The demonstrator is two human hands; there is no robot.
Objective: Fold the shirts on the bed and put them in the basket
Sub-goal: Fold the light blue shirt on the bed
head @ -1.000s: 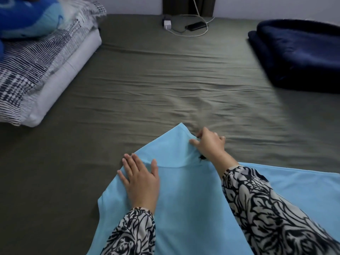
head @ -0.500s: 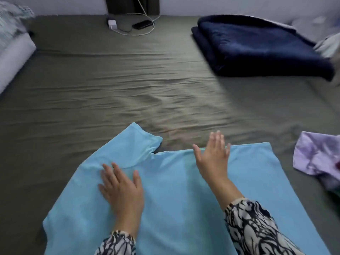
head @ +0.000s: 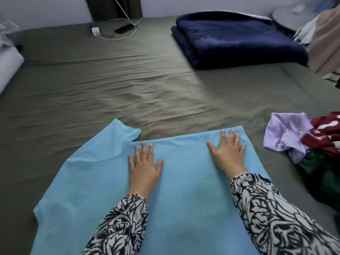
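A light blue shirt (head: 184,184) lies spread flat on the olive-green bed sheet (head: 110,85) right in front of me, one sleeve (head: 117,133) sticking out at its far left. My left hand (head: 144,163) presses flat on the shirt near the far edge, fingers straight and spread. My right hand (head: 229,150) presses flat on the shirt's far right corner in the same way. A pile of unfolded clothes sits at the right: a lilac shirt (head: 283,133), a maroon printed one (head: 325,133) and a dark green one (head: 316,168). No basket is in view.
A folded navy blanket (head: 237,37) lies at the far right of the bed. A white charger with cable (head: 95,31) and a dark phone (head: 125,28) rest by the far wall. A white pillow edge (head: 8,65) shows at the left. Beige fabric (head: 325,39) hangs at the right.
My right hand let go of the shirt's folded edge and slid right to the far corner. My left hand moved up to the far edge. My view swung right, showing the clothes pile.
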